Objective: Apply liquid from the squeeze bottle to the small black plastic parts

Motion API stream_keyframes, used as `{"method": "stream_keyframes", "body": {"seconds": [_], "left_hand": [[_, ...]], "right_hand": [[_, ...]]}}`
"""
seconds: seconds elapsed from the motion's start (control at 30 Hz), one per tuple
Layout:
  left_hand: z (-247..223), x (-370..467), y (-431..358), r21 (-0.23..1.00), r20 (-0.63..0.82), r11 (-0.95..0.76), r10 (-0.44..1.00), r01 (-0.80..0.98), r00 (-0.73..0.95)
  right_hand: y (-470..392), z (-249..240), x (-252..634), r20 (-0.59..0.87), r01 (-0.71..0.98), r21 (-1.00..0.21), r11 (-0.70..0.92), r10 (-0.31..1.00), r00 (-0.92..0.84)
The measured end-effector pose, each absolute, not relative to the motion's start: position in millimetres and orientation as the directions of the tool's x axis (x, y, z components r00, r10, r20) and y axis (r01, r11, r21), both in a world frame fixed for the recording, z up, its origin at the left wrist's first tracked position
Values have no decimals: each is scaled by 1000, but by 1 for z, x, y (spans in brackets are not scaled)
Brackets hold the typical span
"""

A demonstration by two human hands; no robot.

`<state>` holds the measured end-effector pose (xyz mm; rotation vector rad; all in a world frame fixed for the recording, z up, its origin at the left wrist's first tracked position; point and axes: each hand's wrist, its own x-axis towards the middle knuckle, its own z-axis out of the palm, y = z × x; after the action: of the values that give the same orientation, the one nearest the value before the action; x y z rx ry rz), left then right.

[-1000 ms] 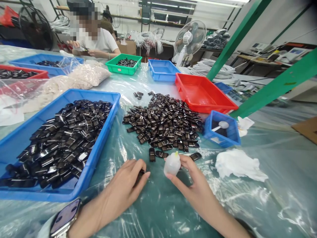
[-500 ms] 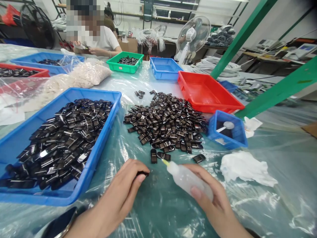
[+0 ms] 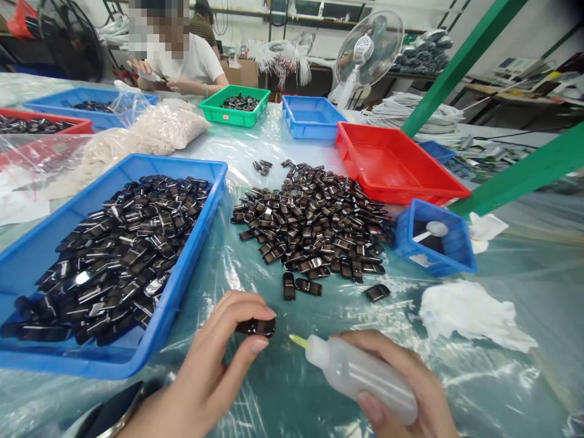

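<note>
Here I am with the left hand (image 3: 210,365) nearly closed, thumb and fingertips pinching a small glossy black oblong part (image 3: 262,327), its rounded end poking out towards the right. On the other side, my right hand (image 3: 426,389) is curled part-way round a translucent white plastic squeeze bottle (image 3: 369,377), tipped over on its side, the thin yellow nozzle (image 3: 298,341) aimed at that part but not touching it; there's a gap between them. So the step in hand, as I read it, is lining up nozzle and part. Closing that gap would call for a steady left pinch, a small shift of the bottle and a light squeeze, so as not to flood or knock the part. Just beyond the hands lies a big loose pile of matching black parts (image 3: 314,219), with one stray part (image 3: 377,293) out ahead of the right hand. Left of the left hand sits a long blue plastic tray (image 3: 185,274) heaped with more of them. Forward and right of the right hand there's a small blue plastic bin (image 3: 449,264) with a white spoon (image 3: 437,229) in it, and nearer, a crumpled white cloth or tissue (image 3: 469,313).
</note>
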<state>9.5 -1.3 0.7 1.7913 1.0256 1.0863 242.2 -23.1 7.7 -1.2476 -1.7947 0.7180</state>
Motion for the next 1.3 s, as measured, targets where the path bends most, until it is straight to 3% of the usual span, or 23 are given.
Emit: {"method": "stream_keyframes", "body": {"seconds": [0.37,0.73,0.97,1.3], "left_hand": [[2,5,1,852,346,-487,799,191,492],[0,0,-3,849,343,-501,766,171,543],[1,1,-2,833,389,-533,756,150,526],[4,1,-6,851,358,-497,786,170,504]], "right_hand": [[-28,8,246,239,573,-768,287,958,-160],[-29,14,251,104,558,-816,148,989,-109],[-34,8,252,-1,428,-903,37,996,-88],[-40,0,256,28,419,-906,55,997,-70]]}}
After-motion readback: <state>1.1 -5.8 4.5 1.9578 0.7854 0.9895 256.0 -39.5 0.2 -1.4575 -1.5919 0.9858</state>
